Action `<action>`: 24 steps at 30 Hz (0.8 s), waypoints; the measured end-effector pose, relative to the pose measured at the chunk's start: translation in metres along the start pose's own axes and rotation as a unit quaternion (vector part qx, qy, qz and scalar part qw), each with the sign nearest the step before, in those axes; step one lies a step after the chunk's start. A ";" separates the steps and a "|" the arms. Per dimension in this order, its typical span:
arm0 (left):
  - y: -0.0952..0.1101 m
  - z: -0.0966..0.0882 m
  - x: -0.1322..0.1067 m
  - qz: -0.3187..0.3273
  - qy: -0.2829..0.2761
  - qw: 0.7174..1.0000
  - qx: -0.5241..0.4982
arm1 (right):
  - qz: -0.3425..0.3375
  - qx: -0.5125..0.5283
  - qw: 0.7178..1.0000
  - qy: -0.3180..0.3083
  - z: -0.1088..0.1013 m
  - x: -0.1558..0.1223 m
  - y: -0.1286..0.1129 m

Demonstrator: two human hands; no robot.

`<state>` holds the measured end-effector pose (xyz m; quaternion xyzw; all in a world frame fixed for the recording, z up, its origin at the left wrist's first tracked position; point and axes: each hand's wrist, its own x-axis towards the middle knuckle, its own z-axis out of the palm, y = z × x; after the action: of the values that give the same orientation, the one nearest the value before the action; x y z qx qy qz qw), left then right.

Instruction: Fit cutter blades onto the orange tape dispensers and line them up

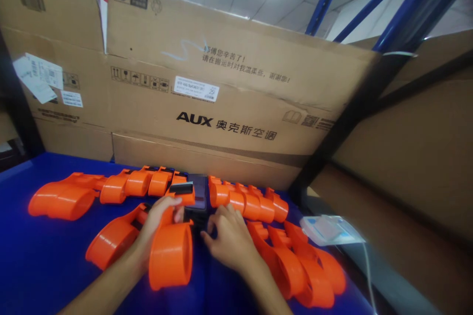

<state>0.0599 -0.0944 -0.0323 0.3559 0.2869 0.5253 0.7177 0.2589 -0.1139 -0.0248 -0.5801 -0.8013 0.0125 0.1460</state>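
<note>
My left hand (159, 216) is closed around an orange tape dispenser (171, 256). Its wide ring hangs toward me, and a black strip with a toothed edge (181, 188) sits at its far end. My right hand (229, 236) hovers to the right, fingers loosely bent, thumb and forefinger apart with nothing visible between them. Just beyond its fingertips is a dark container (198, 192) with small black pieces near its front, too blurred to name. Another orange dispenser (113, 242) lies behind my left wrist, partly covered by it.
Several orange dispensers stand in a left row (137, 182), a right row (242, 202) and a near-right group (295, 266) on the blue surface (33, 251). A cardboard wall (148, 113) rises behind. A blue-black post (332, 128) and a white device with a cable (328, 229) are at right.
</note>
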 end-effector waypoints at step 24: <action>-0.008 0.009 -0.001 0.028 0.054 0.997 0.039 | 0.030 0.257 0.952 0.166 -0.001 0.013 0.027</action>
<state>0.0708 -0.0990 -0.0334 0.3632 0.3353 0.5520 0.6716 0.2807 -0.0934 -0.0265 -0.5406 -0.7180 0.1257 0.4201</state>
